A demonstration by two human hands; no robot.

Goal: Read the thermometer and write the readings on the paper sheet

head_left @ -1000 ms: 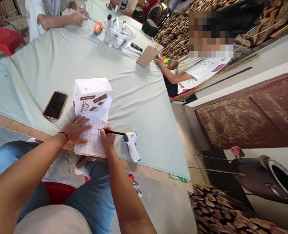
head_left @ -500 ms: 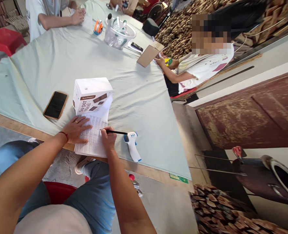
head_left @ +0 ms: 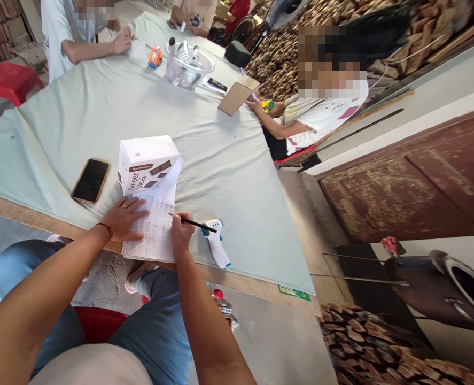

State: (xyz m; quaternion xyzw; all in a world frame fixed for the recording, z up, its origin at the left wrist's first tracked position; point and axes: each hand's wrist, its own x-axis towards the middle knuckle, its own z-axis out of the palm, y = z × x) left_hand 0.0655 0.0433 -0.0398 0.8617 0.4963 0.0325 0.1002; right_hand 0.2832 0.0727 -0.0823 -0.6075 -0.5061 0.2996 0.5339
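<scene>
Paper sheets (head_left: 156,230): white, apparently more than one layer, lying flat near the table edge (head_left: 261,285); lower part filled with dense rows of small dark marks, too fine to read; upper part plain white, partly hidden. Pen or pencil (head_left: 196,223), which of the two cannot be told: slim, straight, black; held near its point, slanted, tip toward the right margin of the marked area, contact uncertain, butt end extending rightward beyond the paper.

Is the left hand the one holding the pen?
No, the right hand holds the pen, while the left hand lies spread on the paper.
</scene>
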